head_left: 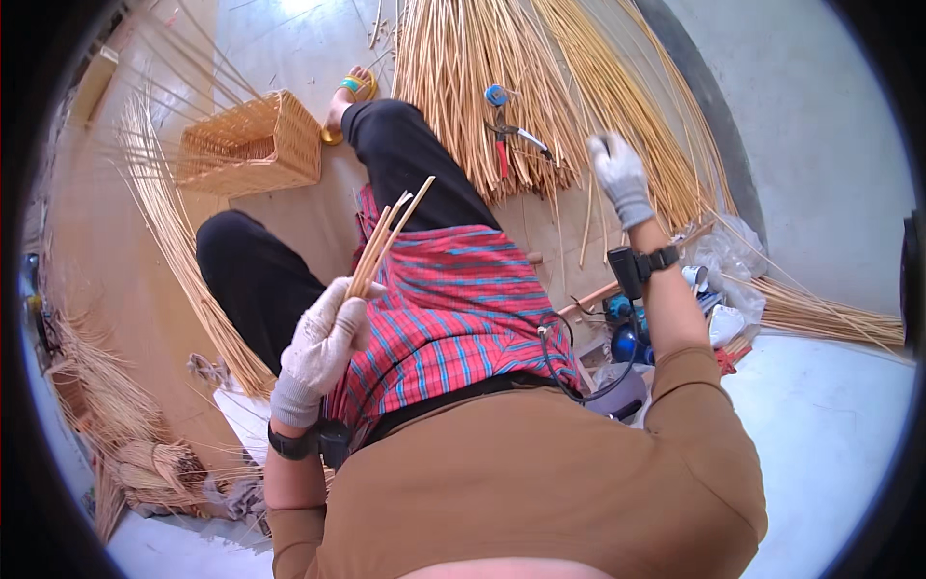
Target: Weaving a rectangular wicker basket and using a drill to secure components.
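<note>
In its white work glove, my left hand [331,333] is closed around a few short wicker rods [381,241], their tips fanned upward over my lap. My right hand [617,174], gloved too, is raised at the right beside a spread of long wicker rods [637,125]; its fingers are curled in, and I cannot make out what they hold, if anything. Left of it, pruning shears [502,145] with a red handle lie on a thick bundle of rods [453,68], with a blue roll of tape [496,95] just above them.
A woven wicker basket [294,145] rests on the floor at the left, near my sandalled foot [357,85]. Thin rods [183,251] lie along the left side. Dry bundles [145,463] sit at the lower left. Plastic bags [728,251] and a blue round object [629,340] are by my right elbow.
</note>
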A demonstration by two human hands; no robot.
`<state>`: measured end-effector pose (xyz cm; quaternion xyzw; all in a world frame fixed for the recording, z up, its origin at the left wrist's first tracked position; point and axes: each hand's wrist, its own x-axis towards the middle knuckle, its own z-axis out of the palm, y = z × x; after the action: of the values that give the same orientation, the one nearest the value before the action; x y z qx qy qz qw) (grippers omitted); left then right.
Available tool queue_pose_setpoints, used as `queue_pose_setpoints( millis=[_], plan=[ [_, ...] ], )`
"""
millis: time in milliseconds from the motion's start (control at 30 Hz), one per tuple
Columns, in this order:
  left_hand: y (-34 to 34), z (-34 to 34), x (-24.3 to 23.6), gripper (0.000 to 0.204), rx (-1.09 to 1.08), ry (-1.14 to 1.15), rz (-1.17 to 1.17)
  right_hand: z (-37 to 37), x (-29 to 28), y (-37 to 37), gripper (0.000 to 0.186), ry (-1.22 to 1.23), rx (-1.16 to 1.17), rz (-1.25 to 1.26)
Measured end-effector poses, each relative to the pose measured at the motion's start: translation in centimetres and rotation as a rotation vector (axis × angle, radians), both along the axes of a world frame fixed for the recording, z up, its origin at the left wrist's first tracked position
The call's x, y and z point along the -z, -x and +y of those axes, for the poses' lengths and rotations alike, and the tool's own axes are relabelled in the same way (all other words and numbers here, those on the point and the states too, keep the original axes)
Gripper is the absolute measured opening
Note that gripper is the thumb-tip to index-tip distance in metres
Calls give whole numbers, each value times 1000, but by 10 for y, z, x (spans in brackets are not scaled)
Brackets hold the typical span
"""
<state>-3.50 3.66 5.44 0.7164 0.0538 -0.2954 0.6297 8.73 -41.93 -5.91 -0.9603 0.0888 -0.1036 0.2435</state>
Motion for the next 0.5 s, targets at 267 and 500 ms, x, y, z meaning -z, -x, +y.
queue_pose_setpoints(
  millis=[267,500],
  plan=[
    [-27,-41,7,37,-111,128,189,19,215,19,66,-77,-58,441],
    [-39,-50,19,41,-266,34,190,61,214,-79,100,298,96,448]
  ],
)
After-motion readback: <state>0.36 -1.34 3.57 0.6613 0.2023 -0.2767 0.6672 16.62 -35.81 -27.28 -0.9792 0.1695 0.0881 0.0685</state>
